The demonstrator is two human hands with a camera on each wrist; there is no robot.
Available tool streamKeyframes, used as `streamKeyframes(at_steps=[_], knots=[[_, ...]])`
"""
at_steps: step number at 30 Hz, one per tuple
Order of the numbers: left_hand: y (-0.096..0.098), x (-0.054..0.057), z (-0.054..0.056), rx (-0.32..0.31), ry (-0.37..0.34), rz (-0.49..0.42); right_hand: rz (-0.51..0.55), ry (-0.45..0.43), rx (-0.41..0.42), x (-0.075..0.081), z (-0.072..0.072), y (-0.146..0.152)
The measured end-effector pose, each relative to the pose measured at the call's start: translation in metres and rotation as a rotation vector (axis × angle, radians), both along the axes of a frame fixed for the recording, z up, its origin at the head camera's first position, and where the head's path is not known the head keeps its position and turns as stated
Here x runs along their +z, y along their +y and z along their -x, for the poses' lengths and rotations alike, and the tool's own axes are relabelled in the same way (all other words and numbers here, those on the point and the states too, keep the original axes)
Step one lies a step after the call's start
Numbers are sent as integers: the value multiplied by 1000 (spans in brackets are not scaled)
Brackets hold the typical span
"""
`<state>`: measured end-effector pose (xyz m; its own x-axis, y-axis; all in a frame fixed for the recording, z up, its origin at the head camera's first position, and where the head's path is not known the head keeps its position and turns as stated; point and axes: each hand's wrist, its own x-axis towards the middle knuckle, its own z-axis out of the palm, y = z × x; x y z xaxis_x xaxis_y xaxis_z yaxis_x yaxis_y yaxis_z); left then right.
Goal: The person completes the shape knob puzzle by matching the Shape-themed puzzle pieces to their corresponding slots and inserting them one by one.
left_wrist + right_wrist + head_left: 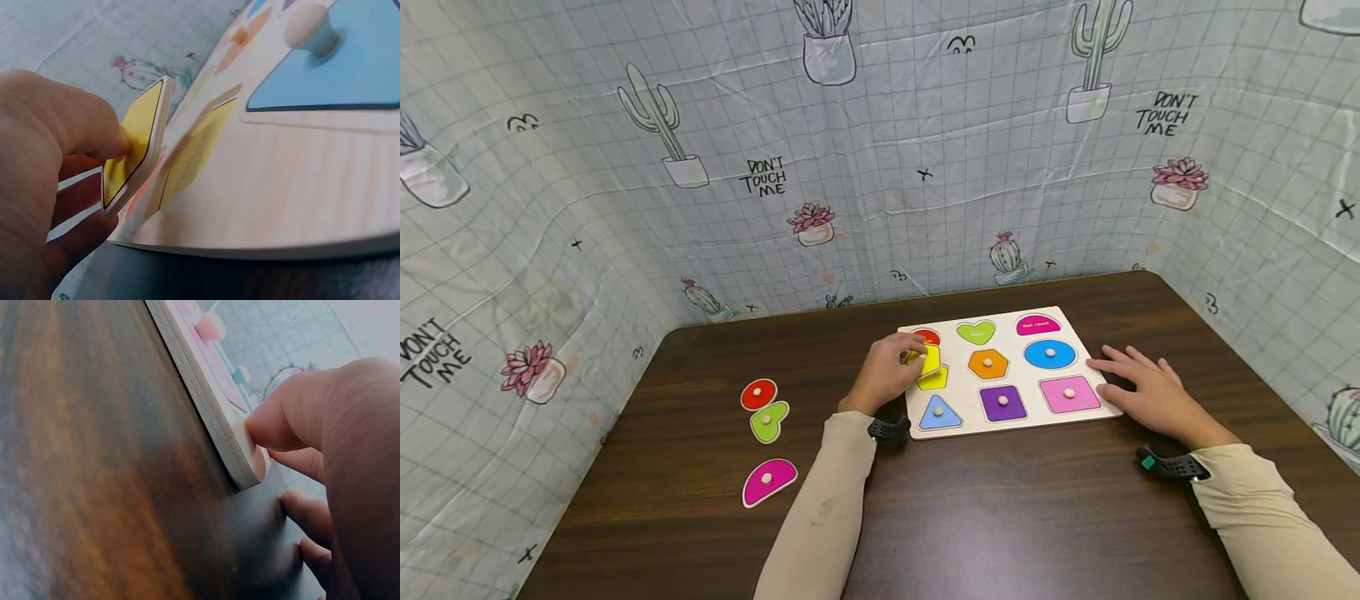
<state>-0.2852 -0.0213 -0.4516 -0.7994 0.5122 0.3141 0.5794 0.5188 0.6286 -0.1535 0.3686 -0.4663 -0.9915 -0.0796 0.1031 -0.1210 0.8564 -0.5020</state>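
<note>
My left hand (882, 372) pinches a yellow puzzle piece (929, 361) by thumb and fingers. In the left wrist view the piece (142, 128) is tilted up on edge, close over the yellow recess (197, 153) of a pale wooden shape board (958, 379). With fingers spread, my right hand (1153, 398) rests at the board's right edge. Its thumb (281, 419) presses on the board's near right corner, while other fingers touch the table. An orange hexagon (982, 369), blue oval (1037, 357), blue triangle (946, 419), purple square (1011, 411) and pink rectangle (1086, 400) sit in the board.
On the brown table (1000, 517), left of the board, lie a red circle (752, 398), a green heart (773, 427) and a magenta half-round piece (778, 473), each with a knob. A patterned cloth (880, 150) stands around the table's back and sides.
</note>
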Motion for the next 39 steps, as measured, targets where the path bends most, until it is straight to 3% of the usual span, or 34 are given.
streamKeyframes(at_steps=[6, 17, 31, 39], knots=[[1, -1, -1, -13, 30, 49, 4, 5, 0, -1, 0, 0], [-1, -3, -1, -13, 39, 43, -4, -8, 1, 0, 0, -1], [-1, -3, -5, -7, -18, 95, -9, -8, 2, -2, 1, 2], [1, -1, -7, -3, 1, 119, -9, -12, 2, 0, 1, 1]])
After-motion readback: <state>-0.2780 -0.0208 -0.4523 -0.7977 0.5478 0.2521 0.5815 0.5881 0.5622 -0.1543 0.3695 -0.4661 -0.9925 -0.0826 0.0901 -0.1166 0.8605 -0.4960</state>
